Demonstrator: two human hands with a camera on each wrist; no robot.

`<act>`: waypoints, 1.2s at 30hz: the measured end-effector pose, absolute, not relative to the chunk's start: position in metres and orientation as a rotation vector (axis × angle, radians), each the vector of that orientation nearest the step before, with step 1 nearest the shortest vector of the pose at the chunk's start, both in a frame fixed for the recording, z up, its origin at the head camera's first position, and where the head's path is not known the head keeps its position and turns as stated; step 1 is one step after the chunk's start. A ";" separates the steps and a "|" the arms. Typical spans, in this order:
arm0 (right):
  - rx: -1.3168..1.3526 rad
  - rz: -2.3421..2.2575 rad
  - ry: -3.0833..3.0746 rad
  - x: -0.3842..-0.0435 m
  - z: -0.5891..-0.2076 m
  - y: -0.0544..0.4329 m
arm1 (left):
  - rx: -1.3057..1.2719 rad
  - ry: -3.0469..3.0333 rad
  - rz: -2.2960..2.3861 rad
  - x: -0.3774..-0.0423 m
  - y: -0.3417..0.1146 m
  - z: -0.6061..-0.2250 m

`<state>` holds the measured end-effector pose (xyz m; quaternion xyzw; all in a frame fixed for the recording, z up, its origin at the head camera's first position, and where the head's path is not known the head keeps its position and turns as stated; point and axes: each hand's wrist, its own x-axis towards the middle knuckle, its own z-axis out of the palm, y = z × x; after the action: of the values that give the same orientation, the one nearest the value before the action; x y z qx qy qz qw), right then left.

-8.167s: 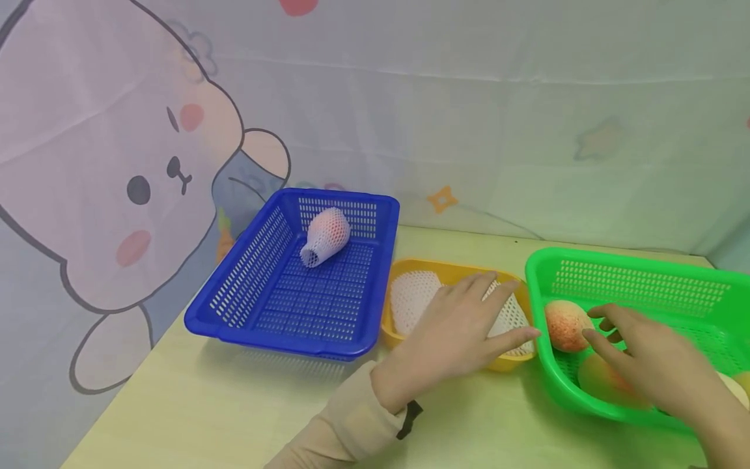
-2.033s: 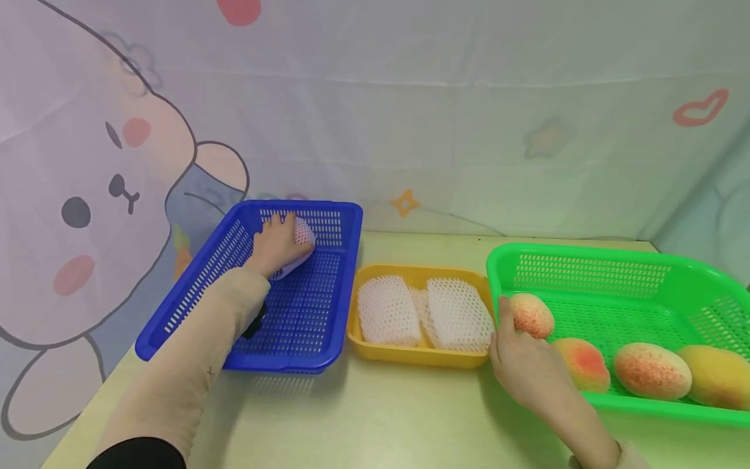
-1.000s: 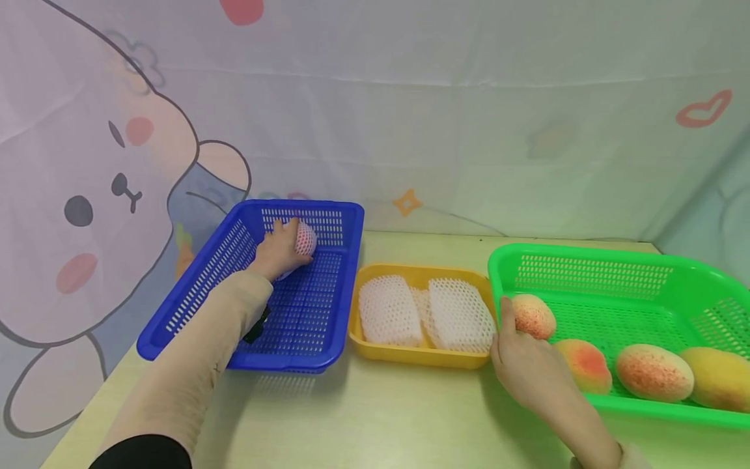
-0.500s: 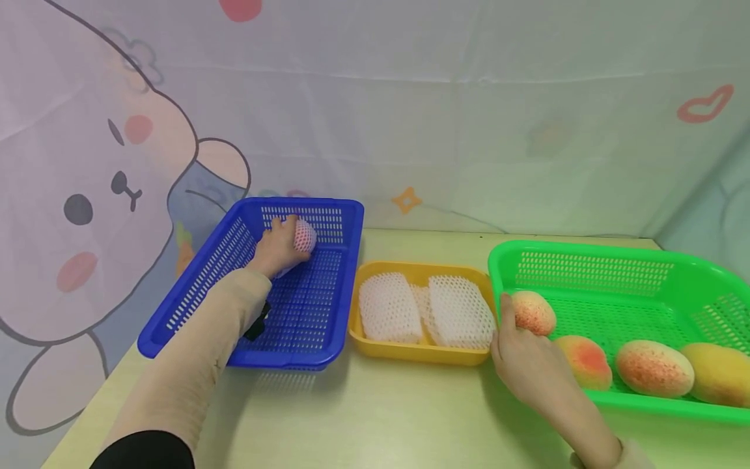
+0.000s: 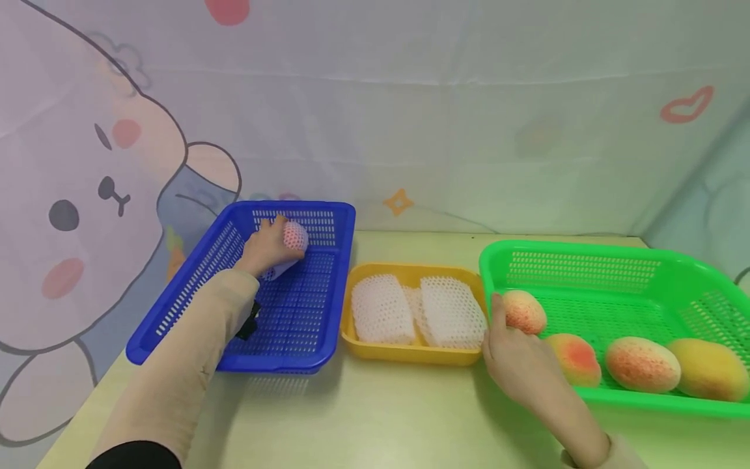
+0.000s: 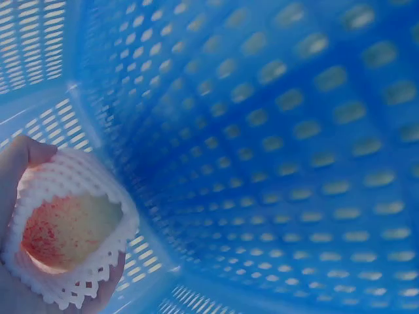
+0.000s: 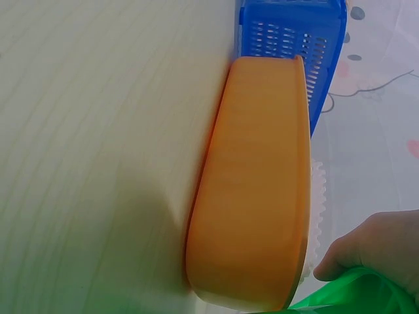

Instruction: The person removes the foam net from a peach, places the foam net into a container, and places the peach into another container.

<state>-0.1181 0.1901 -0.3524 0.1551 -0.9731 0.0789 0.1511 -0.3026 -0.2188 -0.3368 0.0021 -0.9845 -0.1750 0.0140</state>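
In the head view my left hand [image 5: 267, 246] holds a peach in a white foam net [image 5: 295, 236] at the back of the blue basket [image 5: 331, 312]. The left wrist view shows the peach [image 6: 69, 232] through the net's open end, with the thumb and fingers around it. My right hand [image 5: 521, 358] grips the left rim of the green basket [image 5: 586, 257], the thumb outside; its other fingers are partly hidden. Just beside that hand lies a speckled peach [image 5: 524, 312]. The right wrist view shows the thumb [image 7: 337, 255] over the green rim.
Between the baskets stands a yellow basin [image 5: 410, 354] with white foam nets [image 5: 382, 309] in it. Along the green basket's front lie a red-blushed peach [image 5: 575, 360], another speckled peach [image 5: 642, 365] and a yellow mango-like fruit [image 5: 709, 369]. A printed cloth [image 5: 439, 130] hangs behind the table [image 5: 387, 417].
Since the oldest frame, my left hand has gone from the yellow basin to the netted peach, and my right hand from the fruit to the green rim. Lately the left hand barely shifts.
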 end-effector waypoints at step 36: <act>0.434 0.233 -2.796 -0.117 -0.351 0.188 | -0.004 -3.087 -0.584 -0.289 -0.206 -0.285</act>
<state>-0.1165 0.1879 -0.3510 0.1512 -0.9736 0.0811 0.1509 -0.2888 -0.2059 -0.2850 -0.0012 -0.9826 -0.1858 -0.0003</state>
